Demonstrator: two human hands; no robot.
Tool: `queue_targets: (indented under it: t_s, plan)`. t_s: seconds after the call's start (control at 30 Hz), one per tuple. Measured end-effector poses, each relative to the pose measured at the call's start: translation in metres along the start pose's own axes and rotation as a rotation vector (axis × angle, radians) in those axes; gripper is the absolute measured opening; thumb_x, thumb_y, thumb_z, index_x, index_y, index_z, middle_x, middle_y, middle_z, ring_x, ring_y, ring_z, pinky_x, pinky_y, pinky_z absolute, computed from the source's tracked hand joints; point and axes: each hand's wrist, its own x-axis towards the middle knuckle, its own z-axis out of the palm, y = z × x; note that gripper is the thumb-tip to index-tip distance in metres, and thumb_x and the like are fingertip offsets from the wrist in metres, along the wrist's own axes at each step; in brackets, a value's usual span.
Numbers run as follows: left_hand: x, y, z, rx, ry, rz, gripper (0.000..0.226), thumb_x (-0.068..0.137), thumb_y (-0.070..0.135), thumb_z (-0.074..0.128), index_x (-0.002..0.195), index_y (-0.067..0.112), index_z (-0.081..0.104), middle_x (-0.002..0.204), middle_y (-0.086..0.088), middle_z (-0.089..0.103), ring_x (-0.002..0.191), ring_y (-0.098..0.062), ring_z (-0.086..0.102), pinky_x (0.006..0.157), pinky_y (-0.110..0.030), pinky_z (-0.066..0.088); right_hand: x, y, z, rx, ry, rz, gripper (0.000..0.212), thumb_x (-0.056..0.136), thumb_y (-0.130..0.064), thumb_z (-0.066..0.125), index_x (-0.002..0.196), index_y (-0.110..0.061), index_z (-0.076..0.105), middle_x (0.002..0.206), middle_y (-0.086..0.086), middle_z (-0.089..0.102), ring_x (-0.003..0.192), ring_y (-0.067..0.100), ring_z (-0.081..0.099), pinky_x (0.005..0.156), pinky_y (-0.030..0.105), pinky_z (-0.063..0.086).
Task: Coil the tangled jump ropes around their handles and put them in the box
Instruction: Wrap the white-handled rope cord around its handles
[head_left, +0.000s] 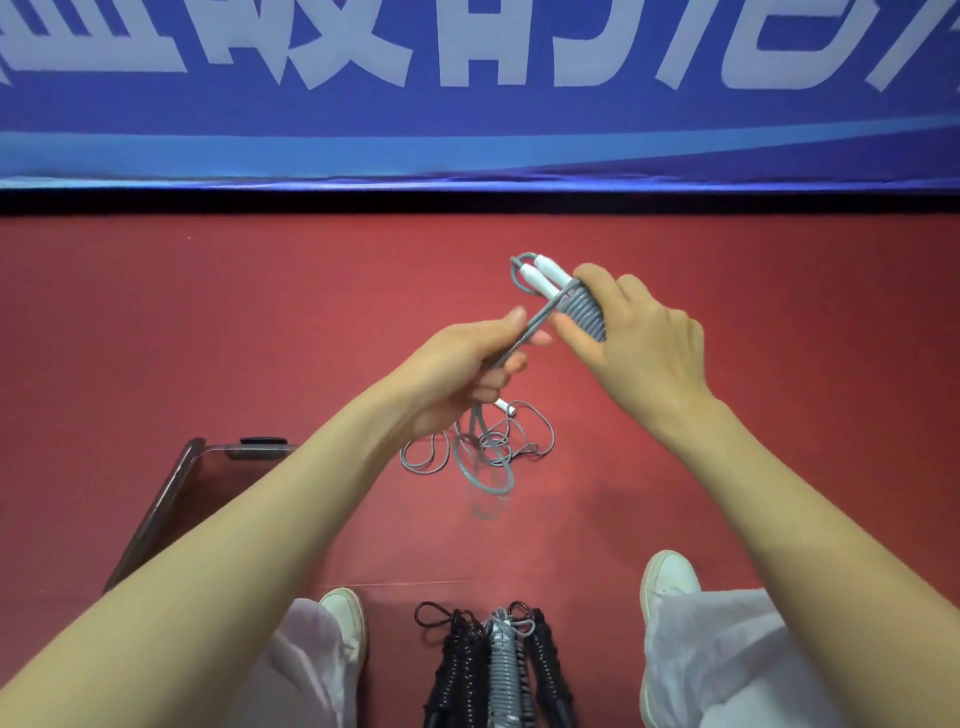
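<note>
Far left, on the red floor (208, 338): a clear box (171, 499) with a dark latch on its far edge, partly hidden behind the left forearm and well apart from the rope in the hands.

Right of the box, raised above the floor: the left hand (467, 364), fingers curled round a taut strand of the grey rope (540, 317), thumb pressed on top. From that grip, strand stretched up and to the right, straight to the bundle in the other hand. Below the left hand, slack rope hanging down into a loose tangle (483, 447) of grey loops on the floor, with a small white end piece (505, 406) just under the knuckles.

Further right, just beside the left hand: the right hand (639, 332), fingers and thumb wrapped round two white handles (540, 273) held side by side. Grey rope already wound in tight turns around the handles under those fingers. Handle tips poking out up and to the left, beyond the thumb, with a short grey loop at their ends.

Bottom centre, between two white shoes (345, 613), near the lower edge: three coiled ropes (506, 670) lying side by side, grey in the middle, black on either side.

Across the top: a blue banner (467, 130) with large pale lettering.
</note>
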Motion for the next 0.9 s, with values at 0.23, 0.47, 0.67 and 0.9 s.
queue_targets:
  t_s: [0.23,0.47,0.67,0.9]
  plan:
    - [0.000,-0.010,-0.017,-0.104,0.004,-0.091,0.016,0.081,0.028,0.062,0.087,0.016,0.071,0.066,0.009,0.054,0.058,-0.005,0.042,0.064,-0.020,0.033,0.004,0.005,-0.003,0.607,-0.171,0.012,0.032,0.082,-0.052,0.066,0.109,-0.037,0.058,0.079,-0.012,0.057,0.073,0.015,0.055,0.070,0.033,0.045]
    - [-0.001,-0.009,-0.016,-0.082,-0.090,0.189,0.025,0.081,0.010,0.064,0.105,0.017,0.064,0.063,0.010,0.054,0.056,-0.004,0.042,0.057,-0.015,0.036,0.002,0.001,-0.009,1.310,-0.624,0.146,0.038,0.085,-0.044,0.063,0.107,-0.013,0.057,0.066,0.003,0.056,0.044,0.016,0.047,0.033,0.016,0.029]
    - [0.001,-0.010,-0.013,0.019,0.042,0.270,0.012,0.079,0.019,0.070,0.090,0.022,0.072,0.067,0.009,0.054,0.059,-0.007,0.036,0.061,-0.025,0.026,0.004,0.001,-0.009,1.415,-0.813,0.264,0.046,0.080,-0.054,0.050,0.097,-0.012,0.055,0.067,0.005,0.058,0.044,0.016,0.049,0.031,0.018,0.033]
    - [0.000,-0.011,-0.003,0.089,0.053,0.286,0.013,0.087,0.020,0.063,0.097,0.022,0.069,0.067,0.009,0.050,0.059,-0.008,0.033,0.060,-0.023,0.027,-0.002,-0.007,0.000,1.305,-0.527,0.239,0.033,0.091,-0.045,0.054,0.096,-0.013,0.056,0.064,0.013,0.056,0.040,0.020,0.050,0.042,0.025,0.043]
